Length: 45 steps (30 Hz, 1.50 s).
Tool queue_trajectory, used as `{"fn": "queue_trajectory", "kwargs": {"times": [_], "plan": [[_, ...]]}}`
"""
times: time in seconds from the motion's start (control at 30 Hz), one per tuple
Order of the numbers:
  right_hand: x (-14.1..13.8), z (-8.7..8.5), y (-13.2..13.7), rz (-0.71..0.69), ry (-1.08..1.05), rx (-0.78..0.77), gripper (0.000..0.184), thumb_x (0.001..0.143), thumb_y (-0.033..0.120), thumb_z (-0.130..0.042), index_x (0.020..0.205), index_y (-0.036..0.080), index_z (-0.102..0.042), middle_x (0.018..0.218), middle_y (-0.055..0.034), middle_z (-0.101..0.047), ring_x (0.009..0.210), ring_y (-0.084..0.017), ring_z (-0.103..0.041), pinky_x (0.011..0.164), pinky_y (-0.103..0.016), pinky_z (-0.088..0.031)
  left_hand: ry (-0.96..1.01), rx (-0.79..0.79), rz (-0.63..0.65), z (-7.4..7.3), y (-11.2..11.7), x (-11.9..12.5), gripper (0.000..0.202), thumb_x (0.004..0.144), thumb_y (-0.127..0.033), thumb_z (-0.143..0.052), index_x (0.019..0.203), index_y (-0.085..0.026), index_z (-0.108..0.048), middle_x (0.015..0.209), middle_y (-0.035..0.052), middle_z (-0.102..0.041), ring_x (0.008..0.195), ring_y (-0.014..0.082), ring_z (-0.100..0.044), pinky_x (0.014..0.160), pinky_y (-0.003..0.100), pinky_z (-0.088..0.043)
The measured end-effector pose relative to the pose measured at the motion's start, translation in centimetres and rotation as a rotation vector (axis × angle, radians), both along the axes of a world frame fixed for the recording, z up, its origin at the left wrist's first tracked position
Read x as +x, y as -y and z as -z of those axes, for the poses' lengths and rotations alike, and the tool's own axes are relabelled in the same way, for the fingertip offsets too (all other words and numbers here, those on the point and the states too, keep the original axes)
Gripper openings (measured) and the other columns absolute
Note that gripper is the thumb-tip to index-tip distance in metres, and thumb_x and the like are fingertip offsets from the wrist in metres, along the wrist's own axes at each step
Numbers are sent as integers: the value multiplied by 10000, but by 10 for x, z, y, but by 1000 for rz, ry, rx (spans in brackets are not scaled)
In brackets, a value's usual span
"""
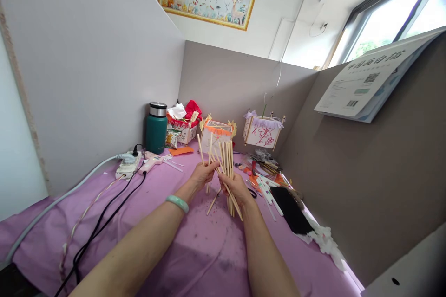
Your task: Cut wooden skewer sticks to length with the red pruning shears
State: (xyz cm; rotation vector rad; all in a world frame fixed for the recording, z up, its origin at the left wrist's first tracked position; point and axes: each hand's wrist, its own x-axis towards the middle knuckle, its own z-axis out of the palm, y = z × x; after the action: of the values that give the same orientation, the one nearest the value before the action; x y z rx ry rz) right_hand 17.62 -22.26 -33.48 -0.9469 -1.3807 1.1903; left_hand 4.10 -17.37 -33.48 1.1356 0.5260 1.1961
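Sticks (pixel 228 158) held at your 12 o'clock, above the worktop (pixel 209 255). Your right grip (pixel 239 188) closes round most, near-upright, likely so they stay bundled; your left grip (pixel 204 173) pinches a few, probably to hold these separate.

Near cloth (pixel 205 255) leaves passage; bottle (pixel 156 130) blocks back-left.

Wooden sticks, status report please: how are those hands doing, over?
Left hand gripping a few wooden sticks. Right hand holding thicker bundle. Pink glue gun lies left of both hands, not in their way.
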Motion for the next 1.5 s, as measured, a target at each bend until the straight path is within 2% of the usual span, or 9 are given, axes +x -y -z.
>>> {"fn": "queue_trajectory", "kwargs": {"times": [0.1,0.23,0.47,0.63,0.93,1.1,1.27,1.4,1.5], "plan": [[1,0,0,19,-35,-10,334,684,440,-686,706,161,-504,531,50,-486,409,-60,-398,358,-175,-287,4,-8,-56,0,-1,-2,355,667,-446,-712,660,-145,-525,383,-112,-262,318,19,-187,363,222,-85],[3,-1,2,44,-50,-58,332,689,441,-686,754,149,-543,585,14,-552,436,-76,-461,365,-178,-313,66,6,-28,0,-6,-9,364,715,-446,-668,844,-109,-620,395,-111,-273,318,20,-217,364,207,-98],[7,1,1,-16,-67,-38,309,688,416,-700,710,150,-543,570,15,-545,425,-68,-444,366,-177,-311,212,-117,-127,2,-20,-18,306,698,-388,-680,750,-106,-573,434,-82,-400,294,2,-222,334,185,-68],[7,1,2,-44,-50,-49,328,657,427,-715,688,147,-546,555,31,-526,388,-50,-385,352,-182,-268,195,-147,-116,4,-22,-18,270,735,-367,-648,731,-110,-565,391,-90,-361,285,9,-209,329,182,-84],[7,3,4,-68,22,-115,346,636,436,-735,715,152,-555,536,51,-483,402,-52,-377,361,-179,-287,169,-185,-149,3,-20,-19,245,773,-353,-614,733,-115,-568,367,-98,-318,288,16,-222,334,175,-100],[6,3,6,-87,68,-125,353,647,447,-726,752,148,-571,566,40,-493,423,-62,-399,376,-187,-322,196,-197,-159,-1,-18,-19,274,751,-378,-644,736,-118,-561,380,-108,-297,290,8,-208,335,170,-84],[5,2,8,-100,80,-117,336,639,408,-731,779,153,-562,616,26,-538,441,-64,-407,381,-187,-315,252,-180,-176,-2,-18,-19,313,711,-397,-687,743,-116,-553,418,-97,-349,302,2,-226,329,167,-81],[2,1,8,-105,78,-99,319,614,329,-747,799,153,-555,601,34,-543,448,-59,-405,394,-176,-296,288,-152,-150,-3,-18,-19,347,673,-407,-722,757,-114,-555,440,-101,-339,323,1,-237,329,159,-97],[1,2,6,-103,60,-94,315,609,311,-745,792,159,-539,539,60,-495,427,-54,-380,388,-174,-275,290,-107,-42,-5,-15,-18,346,628,-351,-769,709,-120,-524,482,-92,-364,361,-4,-269,343,148,-138]]}}
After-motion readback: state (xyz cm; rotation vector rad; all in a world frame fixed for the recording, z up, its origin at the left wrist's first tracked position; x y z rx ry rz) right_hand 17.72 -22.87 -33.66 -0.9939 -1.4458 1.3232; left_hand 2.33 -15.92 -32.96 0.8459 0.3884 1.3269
